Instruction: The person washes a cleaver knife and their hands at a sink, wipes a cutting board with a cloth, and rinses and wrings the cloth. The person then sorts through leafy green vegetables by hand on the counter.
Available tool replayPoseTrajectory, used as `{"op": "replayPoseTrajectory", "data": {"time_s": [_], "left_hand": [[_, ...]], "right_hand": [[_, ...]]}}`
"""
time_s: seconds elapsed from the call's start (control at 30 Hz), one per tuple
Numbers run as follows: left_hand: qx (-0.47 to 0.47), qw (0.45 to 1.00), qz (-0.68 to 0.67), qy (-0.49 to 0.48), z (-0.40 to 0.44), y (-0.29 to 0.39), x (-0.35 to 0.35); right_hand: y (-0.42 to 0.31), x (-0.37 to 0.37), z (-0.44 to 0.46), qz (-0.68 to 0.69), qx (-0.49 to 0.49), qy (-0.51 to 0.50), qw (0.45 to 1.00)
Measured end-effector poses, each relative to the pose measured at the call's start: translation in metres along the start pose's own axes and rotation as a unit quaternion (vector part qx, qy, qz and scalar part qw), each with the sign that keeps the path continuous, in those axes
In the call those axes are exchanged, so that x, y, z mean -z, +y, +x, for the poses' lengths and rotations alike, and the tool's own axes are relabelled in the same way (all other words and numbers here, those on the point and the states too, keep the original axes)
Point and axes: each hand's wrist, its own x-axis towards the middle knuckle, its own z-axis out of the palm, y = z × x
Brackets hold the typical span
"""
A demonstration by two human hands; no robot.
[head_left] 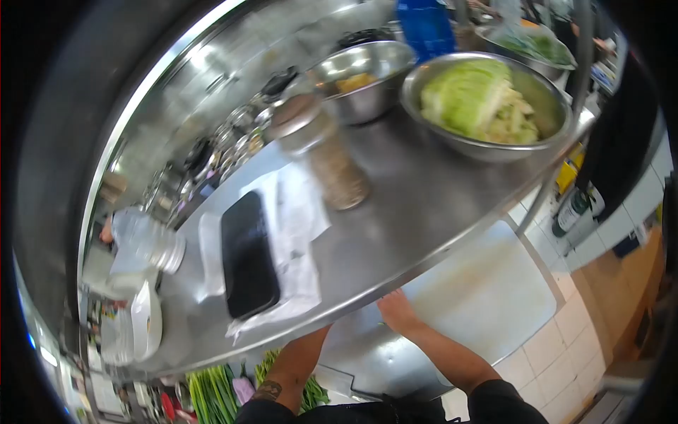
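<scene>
My right hand (397, 309) is low over the left part of a large pale cutting board (487, 290), partly hidden by the front edge of the steel shelf (395, 205) above. Whether its fingers hold anything cannot be made out. My left forearm (293, 367) reaches in under the same shelf edge, which hides the left hand completely. Beside the left forearm lie long green stalks (212, 392), more green vegetables (314, 392) and a purplish vegetable (244, 387).
On the shelf are a black phone (248, 254) on white paper (300, 261), a lidded jar (321, 159), a bowl of cabbage (424, 116), another steel bowl (367, 102), a clear plastic container (152, 240) and a white dish (146, 328). A steel post (547, 187) stands at the right.
</scene>
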Motion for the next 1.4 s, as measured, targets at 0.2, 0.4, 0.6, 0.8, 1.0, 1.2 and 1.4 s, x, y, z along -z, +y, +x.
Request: {"op": "replayPoseTrajectory", "data": {"time_s": [0.2, 0.4, 0.6, 0.8, 1.0, 1.2, 1.4], "left_hand": [[0.132, 0.966, -0.201, 0.093, -0.124, 0.018, 0.025], [0.250, 0.840, -0.288, 0.385, -0.315, 0.014, 0.085], [0.407, 0.748, -0.261, 0.454, -0.437, -0.031, 0.114], [0.363, 0.784, -0.272, 0.424, -0.462, -0.049, 0.099], [0.051, 0.278, -0.871, 0.402, -0.518, -0.036, 0.128], [-0.173, 0.086, -0.944, 0.266, -0.578, -0.045, 0.135], [-0.102, 0.339, -0.930, 0.097, -0.645, -0.075, 0.045]], "right_hand": [[-0.010, -0.024, 0.005, -0.046, 0.015, 0.028, 0.998], [-0.083, 0.002, -0.045, 0.376, -0.075, 0.235, 0.893], [-0.212, -0.045, -0.093, 0.509, -0.087, 0.174, 0.839], [-0.322, -0.018, -0.084, 0.739, -0.051, -0.039, 0.671], [-0.317, -0.025, -0.118, 0.689, -0.035, -0.052, 0.722], [-0.344, -0.048, -0.143, 0.661, -0.138, -0.045, 0.736], [-0.422, -0.062, -0.180, 0.600, -0.037, -0.106, 0.792]]}}
